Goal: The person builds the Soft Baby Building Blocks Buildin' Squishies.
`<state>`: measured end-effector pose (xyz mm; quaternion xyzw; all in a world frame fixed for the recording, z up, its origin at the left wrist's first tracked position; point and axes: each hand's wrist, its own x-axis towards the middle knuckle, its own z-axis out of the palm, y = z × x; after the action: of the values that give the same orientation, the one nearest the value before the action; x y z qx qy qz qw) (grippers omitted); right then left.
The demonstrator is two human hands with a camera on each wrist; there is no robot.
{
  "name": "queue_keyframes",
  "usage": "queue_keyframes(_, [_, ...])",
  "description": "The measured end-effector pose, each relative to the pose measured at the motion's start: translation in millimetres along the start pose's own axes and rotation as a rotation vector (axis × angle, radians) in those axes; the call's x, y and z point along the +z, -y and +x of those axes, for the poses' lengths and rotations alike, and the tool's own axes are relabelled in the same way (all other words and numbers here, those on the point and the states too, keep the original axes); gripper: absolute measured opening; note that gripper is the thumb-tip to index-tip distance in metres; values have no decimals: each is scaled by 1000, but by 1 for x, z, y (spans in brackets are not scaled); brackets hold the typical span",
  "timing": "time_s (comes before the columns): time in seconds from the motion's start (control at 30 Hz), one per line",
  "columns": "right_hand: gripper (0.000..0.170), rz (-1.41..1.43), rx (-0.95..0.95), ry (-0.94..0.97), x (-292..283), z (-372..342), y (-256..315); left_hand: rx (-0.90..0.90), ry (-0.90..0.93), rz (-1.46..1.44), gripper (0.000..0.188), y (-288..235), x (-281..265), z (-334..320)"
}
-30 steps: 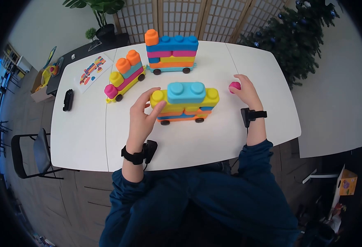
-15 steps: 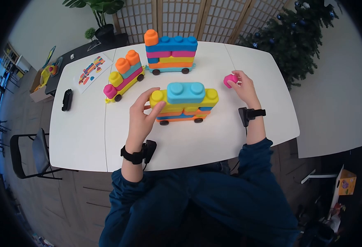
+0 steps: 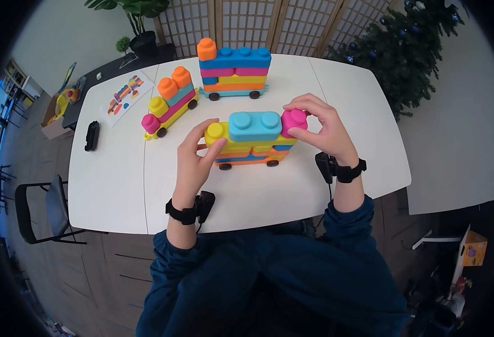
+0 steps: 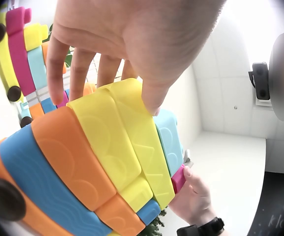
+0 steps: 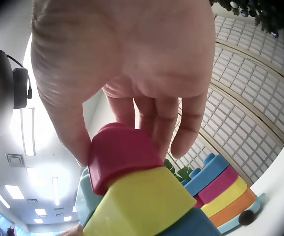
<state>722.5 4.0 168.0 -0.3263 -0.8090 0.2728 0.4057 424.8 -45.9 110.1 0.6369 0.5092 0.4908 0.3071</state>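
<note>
A wheeled wagon of stacked toy blocks (image 3: 251, 150) stands in the middle of the white table. Its upper layer is yellow, with a light-blue two-stud block (image 3: 254, 126) on top. My left hand (image 3: 193, 160) grips the wagon's left end, thumb on the near side and fingers round the far side. Between thumb and fingers, my right hand (image 3: 328, 132) pinches a magenta one-stud block (image 3: 294, 122). That block sits over the right end of the yellow layer, beside the light-blue block. In the right wrist view its underside meets the yellow block (image 5: 141, 204).
Behind stands a taller block wagon (image 3: 234, 73) with an orange block on its left end. A smaller block wagon (image 3: 171, 106) stands at an angle to the left. A printed picture sheet (image 3: 128, 96) and a black object (image 3: 92, 136) lie on the table's left side.
My right hand has picked the magenta block up from the table's right side and carried it left onto the wagon's right end. The left hand stays in place.
</note>
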Motion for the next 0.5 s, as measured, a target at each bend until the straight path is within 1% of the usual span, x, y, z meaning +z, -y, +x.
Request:
queue_keyframes(0.1, [38,73,42,-4,9,-5,-3,6,0,37,40,-3,-1,0])
queue_keyframes(0.3, [42,105,-1,-72,18,-12,-10,-38,11,3,41,-6,-3,0])
queue_keyframes(0.37, [49,164,98,-18,16,-13,-11,-48,21,-2,41,-5,-4,0])
queue_keyframes(0.4, [49,165,98,-20,19,-15,-15,-48,22,0,41,-4,-4,0])
queue_keyframes(0.47, [61,400,202,-43,28,-23,-32,-1,25,37,42,-2,-5,0])
queue_keyframes(0.5, [61,400,201,-42,30,-27,-44,0,24,37,42,-2,-6,0])
